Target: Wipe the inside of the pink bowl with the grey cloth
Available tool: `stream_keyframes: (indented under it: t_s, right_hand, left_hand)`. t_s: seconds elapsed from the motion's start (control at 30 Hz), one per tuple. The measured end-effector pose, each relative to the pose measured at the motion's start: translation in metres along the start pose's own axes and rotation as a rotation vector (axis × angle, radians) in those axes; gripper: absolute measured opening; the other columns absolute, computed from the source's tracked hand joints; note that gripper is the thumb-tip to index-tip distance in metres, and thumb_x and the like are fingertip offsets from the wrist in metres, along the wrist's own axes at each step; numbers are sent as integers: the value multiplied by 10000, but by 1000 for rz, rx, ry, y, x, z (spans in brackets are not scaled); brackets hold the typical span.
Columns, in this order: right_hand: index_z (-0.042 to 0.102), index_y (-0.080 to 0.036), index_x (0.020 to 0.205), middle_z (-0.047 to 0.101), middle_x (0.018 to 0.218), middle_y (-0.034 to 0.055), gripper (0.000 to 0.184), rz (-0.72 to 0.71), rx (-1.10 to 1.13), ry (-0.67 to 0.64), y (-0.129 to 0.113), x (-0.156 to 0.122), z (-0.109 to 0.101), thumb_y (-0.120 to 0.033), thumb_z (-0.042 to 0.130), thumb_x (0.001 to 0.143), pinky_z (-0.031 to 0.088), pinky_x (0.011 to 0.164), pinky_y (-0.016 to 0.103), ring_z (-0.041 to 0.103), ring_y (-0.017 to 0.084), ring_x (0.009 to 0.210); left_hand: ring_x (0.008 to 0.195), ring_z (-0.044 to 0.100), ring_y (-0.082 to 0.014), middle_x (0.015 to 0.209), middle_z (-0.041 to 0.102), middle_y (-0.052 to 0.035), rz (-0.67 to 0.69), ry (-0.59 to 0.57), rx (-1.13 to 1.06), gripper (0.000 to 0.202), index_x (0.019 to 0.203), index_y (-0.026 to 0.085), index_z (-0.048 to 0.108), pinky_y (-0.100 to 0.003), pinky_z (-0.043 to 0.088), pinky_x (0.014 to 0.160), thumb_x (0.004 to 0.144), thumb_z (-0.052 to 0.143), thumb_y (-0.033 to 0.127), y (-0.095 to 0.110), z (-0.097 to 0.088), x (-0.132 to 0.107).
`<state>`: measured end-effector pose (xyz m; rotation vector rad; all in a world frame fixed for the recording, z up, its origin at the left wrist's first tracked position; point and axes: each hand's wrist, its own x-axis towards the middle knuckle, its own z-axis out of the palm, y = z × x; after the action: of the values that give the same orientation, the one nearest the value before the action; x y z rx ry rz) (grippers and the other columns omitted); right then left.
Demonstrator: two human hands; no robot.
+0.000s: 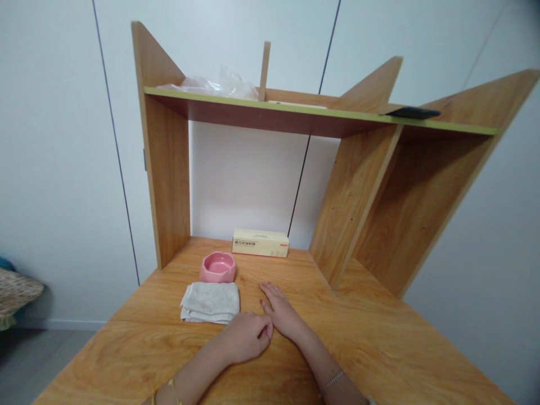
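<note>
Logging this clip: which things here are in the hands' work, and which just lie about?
In hand or nearest:
left hand, curled fist
right hand, flat on desk
folded grey cloth

Lying about:
pink bowl
cream box
plastic bag
dark object on shelf

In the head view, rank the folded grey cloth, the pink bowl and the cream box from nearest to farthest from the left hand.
From the left hand:
1. Folded grey cloth, just ahead and to its left on the desk.
2. Pink bowl, right behind the cloth.
3. Cream box, farthest, at the back against the white panel.
</note>
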<state>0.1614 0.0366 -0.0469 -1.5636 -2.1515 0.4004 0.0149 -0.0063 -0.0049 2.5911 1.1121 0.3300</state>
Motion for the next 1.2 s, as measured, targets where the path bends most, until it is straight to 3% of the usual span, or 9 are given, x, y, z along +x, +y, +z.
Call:
stream_keyframes:
  t_s: [0.57,0.93,1.2]
  right_hand:
    - [423,-118,1255,382,1341,103,447,6,5,3,0,0,0,-233,360,827,194,1052,371,265,191,1269]
    - [425,-72,1249,396,1328,125,454,3,3,-8,-3,0,-2,-236,346,833,189,1054,354,260,194,1271]
    - [429,-122,1251,397,1332,103,441,5,15,8,-1,0,-1,-245,351,835,187,1053,376,277,195,1263]
  left_hand:
    - [630,574,-138,696,637,-8,-19,-27,-14,205,772,207,566,-212,399,577,816,366,187,1,-2,0]
    - [627,576,-135,692,641,-4,1,-3,-3,205,755,205,562,-209,394,568,808,367,169,1,-1,-1]
    - [644,579,-143,710,642,-9,-6,-18,-20,201,761,208,562,-217,401,587,807,368,175,0,0,0]
